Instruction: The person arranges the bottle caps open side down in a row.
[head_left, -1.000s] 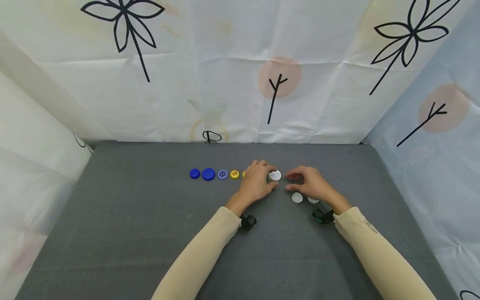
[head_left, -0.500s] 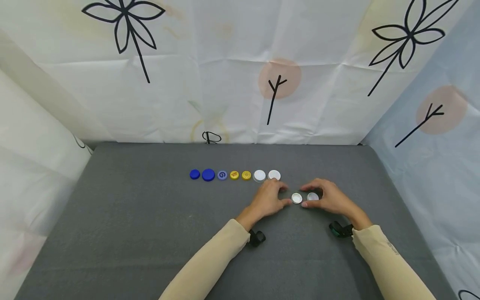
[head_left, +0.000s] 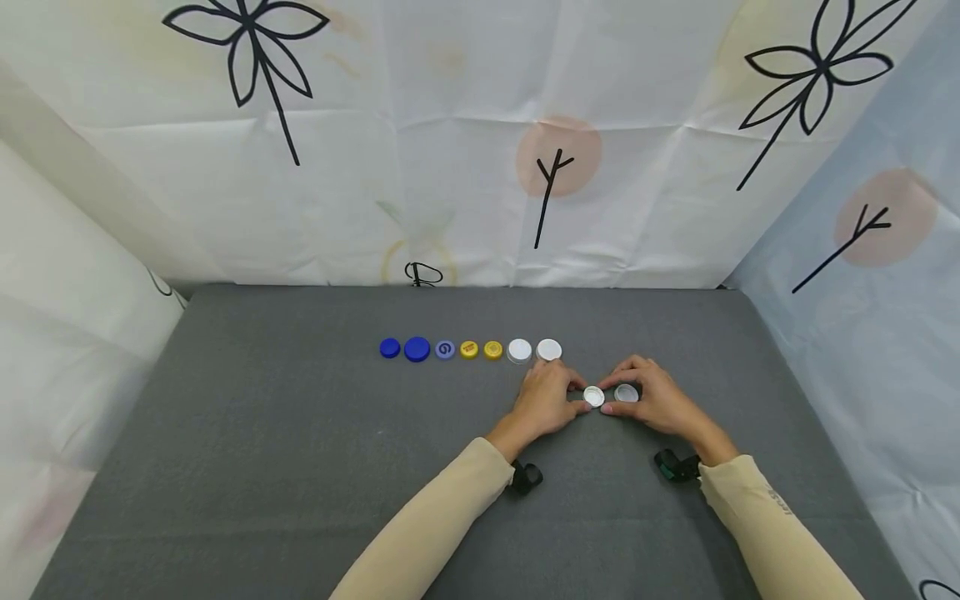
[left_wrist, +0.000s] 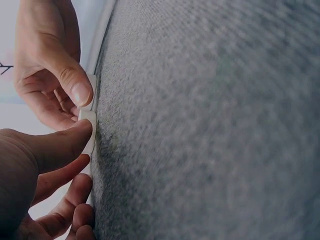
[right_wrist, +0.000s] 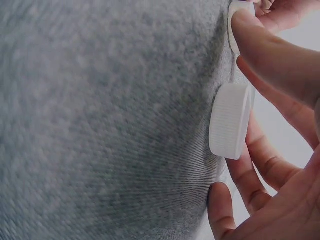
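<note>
In the head view, a small white bottle cap (head_left: 593, 397) lies on the grey table between my two hands. My left hand (head_left: 542, 398) pinches its left side with thumb and index finger; in the left wrist view the thumb presses the ribbed edge of the cap (left_wrist: 88, 118). From the other side, my right hand (head_left: 654, 402) holds thumb and index finger round the same cap. A second white cap (head_left: 626, 393) sits within the curve of my right hand, and its ribbed side (right_wrist: 230, 121) shows in the right wrist view, resting on the cloth.
Behind the hands runs a row of caps: a small blue cap (head_left: 389, 348), a large blue cap (head_left: 417, 349), a pale blue cap (head_left: 445, 349), yellow caps (head_left: 492, 350) and white caps (head_left: 519, 351). A patterned white curtain (head_left: 450, 167) borders the table (head_left: 262, 433).
Both hands have left the row's right end and come nearer to me, down to the two front white caps. Their fingertips have closed in on the left one.
</note>
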